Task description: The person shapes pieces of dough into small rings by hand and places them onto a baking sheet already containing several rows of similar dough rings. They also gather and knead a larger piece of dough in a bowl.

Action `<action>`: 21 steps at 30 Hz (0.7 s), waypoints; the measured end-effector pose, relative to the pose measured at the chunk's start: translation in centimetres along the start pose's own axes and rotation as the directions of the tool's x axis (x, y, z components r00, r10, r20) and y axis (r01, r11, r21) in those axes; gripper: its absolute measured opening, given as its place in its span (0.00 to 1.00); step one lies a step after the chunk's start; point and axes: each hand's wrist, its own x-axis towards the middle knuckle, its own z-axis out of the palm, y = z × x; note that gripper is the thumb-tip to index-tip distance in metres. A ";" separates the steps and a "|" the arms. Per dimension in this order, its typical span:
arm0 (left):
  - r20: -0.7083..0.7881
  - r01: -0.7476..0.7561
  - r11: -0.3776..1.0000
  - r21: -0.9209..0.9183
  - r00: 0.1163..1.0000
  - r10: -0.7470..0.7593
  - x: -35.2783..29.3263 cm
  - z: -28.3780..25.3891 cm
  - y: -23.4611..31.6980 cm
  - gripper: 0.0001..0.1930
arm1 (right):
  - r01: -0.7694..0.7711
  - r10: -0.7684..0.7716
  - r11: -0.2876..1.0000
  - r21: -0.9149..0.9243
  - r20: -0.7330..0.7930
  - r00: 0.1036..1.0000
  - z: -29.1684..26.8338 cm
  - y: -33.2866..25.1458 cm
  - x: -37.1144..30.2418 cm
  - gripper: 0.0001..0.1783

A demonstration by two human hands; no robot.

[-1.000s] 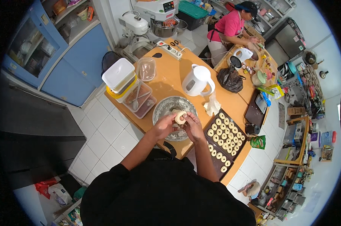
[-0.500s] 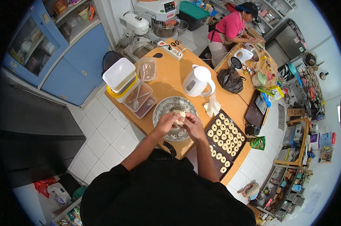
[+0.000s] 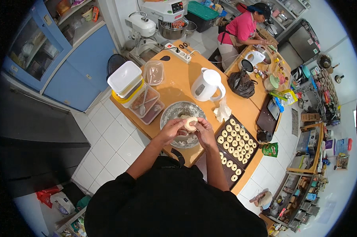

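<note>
Between both hands I hold a small pale dough ring [image 3: 190, 123] above a floury metal mixing bowl [image 3: 170, 114]. My left hand [image 3: 174, 129] grips the ring's left side, and my right hand [image 3: 204, 131] pinches its right side. More dough shows in the bowl behind my fingers, though they partly hide it. To the right lies a dark baking tray [image 3: 224, 164] bearing rows of similar dough rings. A crumpled whitish cloth or plastic piece [image 3: 222, 111] rests between the bowl and the tray.
A white electric kettle [image 3: 205, 85] stands beyond the bowl. Stacked plastic tubs [image 3: 125, 81] and a box with a spoon [image 3: 145, 102] sit at the left. A black plastic bag [image 3: 242, 84] lies farther right. Another person [image 3: 245, 27] works at the far table.
The dough in my hands has turned and moved slightly right, and its ring shape with a hole now shows. My fingers have shifted around it.
</note>
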 end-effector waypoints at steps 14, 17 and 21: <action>-0.046 -0.157 0.966 0.207 0.984 0.170 0.2 0.1 0.0 0.15 | 0.054 -0.056 0.998 0.033 0.072 0.996 0.2 0.1 -0.1 0.11; -0.046 -0.178 0.949 0.262 0.979 0.196 0.1 0.1 -0.1 0.15 | 0.038 -0.034 0.987 -0.154 0.025 0.999 0.7 -0.1 -0.3 0.10; -0.112 -0.146 0.956 0.255 0.978 0.179 0.3 0.2 -0.1 0.14 | -0.093 0.077 0.939 -0.332 -0.062 0.995 0.5 0.3 -0.1 0.11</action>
